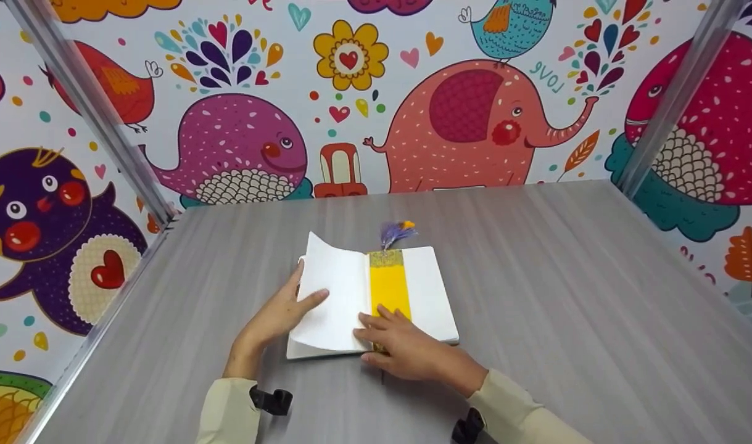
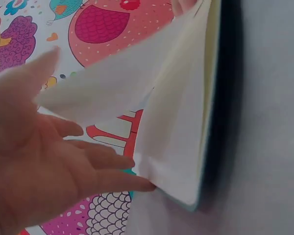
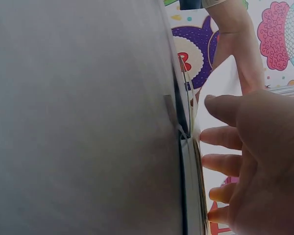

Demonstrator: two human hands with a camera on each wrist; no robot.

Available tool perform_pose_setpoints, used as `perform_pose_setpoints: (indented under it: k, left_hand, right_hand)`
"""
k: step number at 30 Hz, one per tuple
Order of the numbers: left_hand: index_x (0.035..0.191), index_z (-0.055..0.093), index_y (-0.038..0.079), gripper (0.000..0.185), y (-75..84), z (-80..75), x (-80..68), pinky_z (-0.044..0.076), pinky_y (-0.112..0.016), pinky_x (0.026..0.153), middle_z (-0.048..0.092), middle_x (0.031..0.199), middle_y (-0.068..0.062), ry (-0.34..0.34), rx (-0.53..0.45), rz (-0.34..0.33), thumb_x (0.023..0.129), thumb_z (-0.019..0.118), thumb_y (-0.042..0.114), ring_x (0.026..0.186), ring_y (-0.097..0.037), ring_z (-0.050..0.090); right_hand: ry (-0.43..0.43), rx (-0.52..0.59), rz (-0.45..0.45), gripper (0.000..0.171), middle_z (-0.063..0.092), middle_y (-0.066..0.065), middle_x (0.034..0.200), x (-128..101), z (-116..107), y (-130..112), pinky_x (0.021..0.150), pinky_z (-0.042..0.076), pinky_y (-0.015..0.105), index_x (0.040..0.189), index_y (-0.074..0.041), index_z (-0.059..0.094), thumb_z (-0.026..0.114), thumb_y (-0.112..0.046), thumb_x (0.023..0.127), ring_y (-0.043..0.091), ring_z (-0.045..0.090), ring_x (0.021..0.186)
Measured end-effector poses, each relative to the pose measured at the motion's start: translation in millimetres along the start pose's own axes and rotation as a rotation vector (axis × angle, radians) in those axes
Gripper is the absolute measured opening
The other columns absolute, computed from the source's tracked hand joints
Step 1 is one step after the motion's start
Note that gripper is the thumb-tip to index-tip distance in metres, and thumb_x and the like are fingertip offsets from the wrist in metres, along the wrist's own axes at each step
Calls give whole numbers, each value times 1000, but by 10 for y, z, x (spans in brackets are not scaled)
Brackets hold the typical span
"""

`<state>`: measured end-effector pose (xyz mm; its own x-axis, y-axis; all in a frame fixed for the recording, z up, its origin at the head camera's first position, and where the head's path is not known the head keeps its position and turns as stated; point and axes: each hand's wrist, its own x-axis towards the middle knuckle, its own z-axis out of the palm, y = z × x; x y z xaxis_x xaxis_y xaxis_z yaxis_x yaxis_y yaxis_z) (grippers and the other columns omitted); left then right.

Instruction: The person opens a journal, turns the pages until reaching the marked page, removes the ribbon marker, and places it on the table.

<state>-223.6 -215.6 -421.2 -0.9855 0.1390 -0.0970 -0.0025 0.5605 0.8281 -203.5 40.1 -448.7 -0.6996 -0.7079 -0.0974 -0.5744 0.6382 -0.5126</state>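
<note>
An open notebook (image 1: 431, 290) with blank white pages and a dark cover lies on the table. Its left page (image 1: 335, 283) curls up, the upper corner raised. My left hand (image 1: 281, 314) is at that page's outer edge, thumb over it and fingers behind. The left wrist view shows these fingers spread, the lowest near the corner of the pages beneath. Along the spine lies a yellow bookmark (image 1: 389, 287) with patterned ends and a purple tassel (image 1: 394, 234). My right hand (image 1: 406, 346) rests on the bookmark's lower part and the page beside it, fingers extended, hiding that part.
The grey wood-grain table (image 1: 536, 296) extends around the notebook. Cartoon-printed panels (image 1: 264, 74) stand behind and at the sides, with metal posts (image 1: 98, 117) at the corners. A thin ribbon (image 3: 169, 107) hangs from the notebook's near edge.
</note>
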Motion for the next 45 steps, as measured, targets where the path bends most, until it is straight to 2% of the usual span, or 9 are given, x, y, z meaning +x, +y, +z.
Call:
perform_pose_setpoints:
  k: [5,9,14,17,19,25,33,40,45]
  left_hand:
    - [156,-2,-10,107,-26,92,37,12,-56,125,1,164,-31,40,141,-57,89,76,21,154,-45,5]
    - [157,0,-7,115,-56,158,50,14,-58,124,-5,163,-35,57,187,-87,80,83,12,152,-50,4]
    - [153,27,-8,95,-57,218,18,16,-63,122,-7,161,-38,56,276,-116,80,84,13,151,-55,2]
    - [146,43,-8,80,-57,241,1,12,-66,121,-2,163,-36,46,326,-83,80,83,14,151,-54,0]
    - [145,47,-4,71,-57,258,-6,9,-68,121,4,164,-32,9,336,-43,84,79,13,152,-52,2]
    - [151,41,0,65,-39,311,-16,5,-73,118,15,164,-31,-128,343,33,95,68,21,152,-52,9]
    - [155,36,7,81,-29,345,-37,4,-73,119,11,165,-29,-176,385,-19,90,74,36,153,-50,7]
    - [155,38,12,76,-6,361,-68,3,-74,118,9,165,-30,-184,399,-41,90,73,32,153,-52,5]
    - [156,37,12,72,61,391,-86,7,-72,119,12,165,-29,-224,462,-37,94,69,30,153,-53,7]
  right_hand:
    - [-17,-25,-51,52,36,5,163,-12,-6,48,125,18,57,150,-23,49,60,-35,100,37,22,155]
    - [-34,8,-98,52,35,7,163,-7,-45,101,125,17,59,150,-18,49,61,-29,100,37,22,155]
    - [-59,57,-121,52,34,8,164,-7,-72,129,124,15,60,149,-15,49,61,-26,100,38,21,155]
    - [-66,53,-119,52,33,8,164,-5,-73,126,124,15,60,150,-15,49,61,-26,100,38,20,155]
    - [-68,54,-123,53,33,8,164,-2,-72,126,124,15,60,150,-15,48,61,-26,100,38,20,155]
    - [-68,44,-116,53,33,6,164,-3,-68,141,125,14,59,150,-16,48,61,-26,100,37,20,156]
    - [-57,27,-126,52,35,7,163,-1,-52,137,124,16,59,149,-16,50,63,-24,99,37,21,155]
    - [-40,-29,-102,52,36,2,163,-7,-44,87,124,20,57,149,-22,50,64,-25,98,34,24,155]
    - [-35,-41,-91,53,36,1,163,-30,-53,87,124,20,58,149,-23,50,65,-27,98,34,24,155]
